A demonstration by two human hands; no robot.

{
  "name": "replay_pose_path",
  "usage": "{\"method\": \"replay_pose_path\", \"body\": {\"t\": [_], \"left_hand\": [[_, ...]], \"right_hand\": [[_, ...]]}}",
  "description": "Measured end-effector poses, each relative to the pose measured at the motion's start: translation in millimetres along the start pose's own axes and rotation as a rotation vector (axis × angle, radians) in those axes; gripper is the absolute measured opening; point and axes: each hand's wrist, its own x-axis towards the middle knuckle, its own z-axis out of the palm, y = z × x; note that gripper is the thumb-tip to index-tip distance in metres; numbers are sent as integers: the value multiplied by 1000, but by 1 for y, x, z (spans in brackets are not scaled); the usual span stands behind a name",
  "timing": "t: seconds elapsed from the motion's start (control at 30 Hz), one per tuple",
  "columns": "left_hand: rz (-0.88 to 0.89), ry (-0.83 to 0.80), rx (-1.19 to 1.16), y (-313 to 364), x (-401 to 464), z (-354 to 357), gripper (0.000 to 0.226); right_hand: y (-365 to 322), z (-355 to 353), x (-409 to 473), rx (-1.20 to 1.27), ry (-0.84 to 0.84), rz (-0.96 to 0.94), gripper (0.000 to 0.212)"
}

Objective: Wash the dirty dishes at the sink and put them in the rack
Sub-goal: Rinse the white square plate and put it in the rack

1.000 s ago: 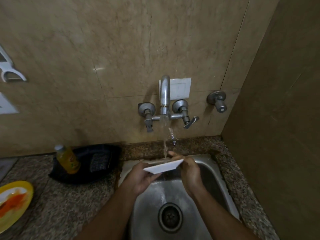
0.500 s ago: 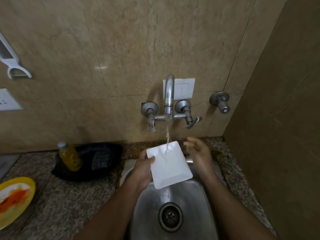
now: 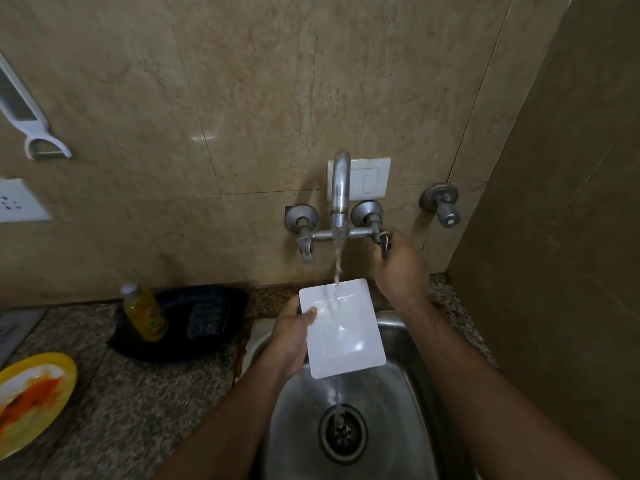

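Observation:
My left hand grips the left edge of a white rectangular plate, thumb on its face, tilted over the steel sink. Water runs from the tap spout onto the plate's top and drains off its lower edge toward the drain. My right hand is raised to the right tap lever, fingers closed around it. A yellow plate smeared with orange food lies on the counter at far left. No rack is in view.
A yellow bottle stands in a black tray left of the sink. Speckled granite counter surrounds the basin. A second valve and a wall switch are on the tiled wall; a side wall closes the right.
The plate was turned from edge-on to face-up under the stream. My right hand let go of it and rose to the right tap lever.

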Motion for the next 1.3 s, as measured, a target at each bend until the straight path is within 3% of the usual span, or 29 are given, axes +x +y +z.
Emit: {"method": "replay_pose_path", "body": {"t": [0.2,0.3,0.37,0.47,0.53,0.67,0.8,0.93,1.3], "left_hand": [[89,33,103,5,-9,-6,25],[160,56,139,9,-17,-7,23],[212,71,146,10,-24,-8,23],[286,88,174,10,-34,-12,24],[324,85,180,11,-40,-13,24],[407,19,262,18,-58,-18,29],[455,-26,532,20,-66,-39,33],[485,94,815,24,-72,-49,33],[689,264,983,42,-93,-50,24]], "right_hand": [[5,-7,-6,-174,-69,-55,20],[4,-16,-34,-269,-130,-57,44],[9,-21,-57,-178,-168,-42,44],[12,-22,-91,212,-478,31,29],[13,-18,-109,344,-563,76,32],[13,-16,-120,162,-357,17,19],[0,-27,-127,99,-277,-57,19],[-13,-33,-134,106,-248,-129,24],[-34,-57,-131,126,-192,-202,28]]}}
